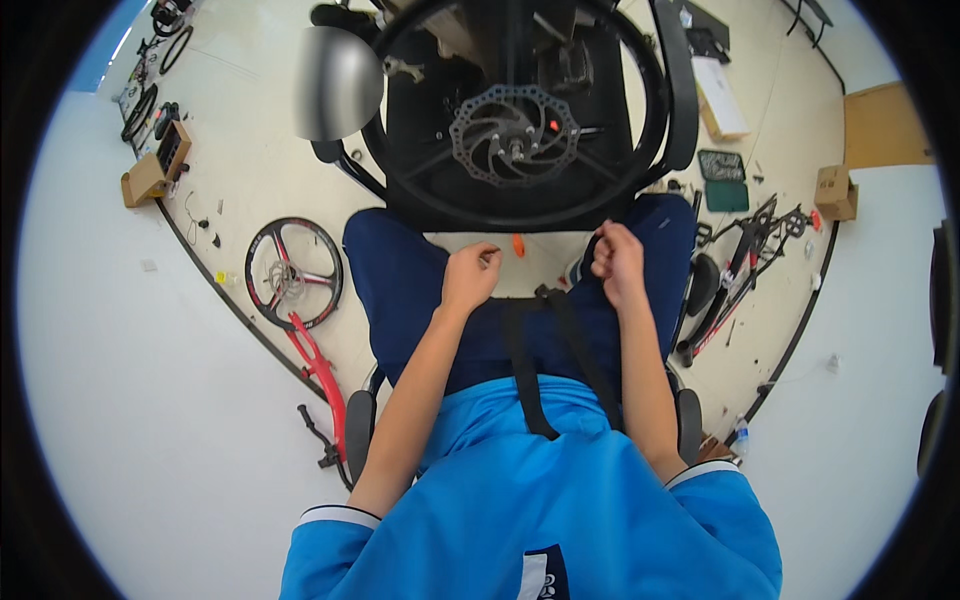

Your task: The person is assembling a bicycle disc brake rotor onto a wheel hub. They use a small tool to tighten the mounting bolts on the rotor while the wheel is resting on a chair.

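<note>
My left hand [474, 276] rests over my left thigh, its fingers curled together. Above my right thigh, my right hand [619, 262] is closed too, with thumb and fingers pressed together. Whatever either hand may hold is hidden or too small to make out. In front of my knees, a dark bicycle wheel [440, 207] lies flat across a black chair. A silver brake disc [462, 142] sits at its hub, with the axle end pointing up. Neither hand touches the wheel. A small orange object [518, 246] shows on the floor between my legs.
A wheel with red and black spokes [250, 275] and a red frame part [325, 372] lie on the floor at left. At right are a bicycle frame [735, 275], a green tool case [726, 195] and a cardboard box [836, 194]. Chair armrests [681, 90] flank the wheel.
</note>
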Tool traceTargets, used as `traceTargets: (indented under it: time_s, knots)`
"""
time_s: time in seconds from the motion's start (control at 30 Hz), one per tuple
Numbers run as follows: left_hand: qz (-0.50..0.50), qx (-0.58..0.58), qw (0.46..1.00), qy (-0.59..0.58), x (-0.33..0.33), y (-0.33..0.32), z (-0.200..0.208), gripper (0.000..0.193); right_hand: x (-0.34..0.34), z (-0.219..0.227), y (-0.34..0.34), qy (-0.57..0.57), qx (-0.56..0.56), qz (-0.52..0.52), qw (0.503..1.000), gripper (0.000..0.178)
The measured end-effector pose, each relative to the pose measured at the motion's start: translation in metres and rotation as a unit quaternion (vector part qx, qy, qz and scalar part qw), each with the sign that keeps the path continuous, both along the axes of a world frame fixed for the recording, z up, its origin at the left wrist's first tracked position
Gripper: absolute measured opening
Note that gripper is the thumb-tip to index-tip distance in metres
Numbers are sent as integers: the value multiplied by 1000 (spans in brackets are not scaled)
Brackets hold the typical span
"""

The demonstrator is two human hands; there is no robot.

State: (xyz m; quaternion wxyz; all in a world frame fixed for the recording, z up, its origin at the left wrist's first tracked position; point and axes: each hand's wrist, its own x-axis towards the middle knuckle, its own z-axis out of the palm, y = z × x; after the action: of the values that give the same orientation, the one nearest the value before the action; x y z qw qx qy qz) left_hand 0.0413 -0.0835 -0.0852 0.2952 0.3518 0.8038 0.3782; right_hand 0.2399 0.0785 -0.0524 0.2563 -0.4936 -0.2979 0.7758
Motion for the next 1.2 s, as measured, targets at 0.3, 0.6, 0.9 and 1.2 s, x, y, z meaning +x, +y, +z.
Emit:
traceTargets:
  time_s: [0.3, 0.6, 0.9, 1.2]
  knots:
    - [-279, -256, 924, -59, 34, -13, -14, 28, 9, 20, -11, -69, -66, -41, 995, 19]
    - [-298, -295, 896, -144, 82, -63, -25, 33, 28, -31, -72, -134, -141, -66, 979, 17]
    - [-275, -274, 918, -76, 109, -93, -22, 34, 58, -33, -109, -126, -141, -231, 955, 25]
    - [-258, -258, 923, -121, 114, -95, -24, 33, 15, -66, -106, -210, -149, -18, 966, 21]
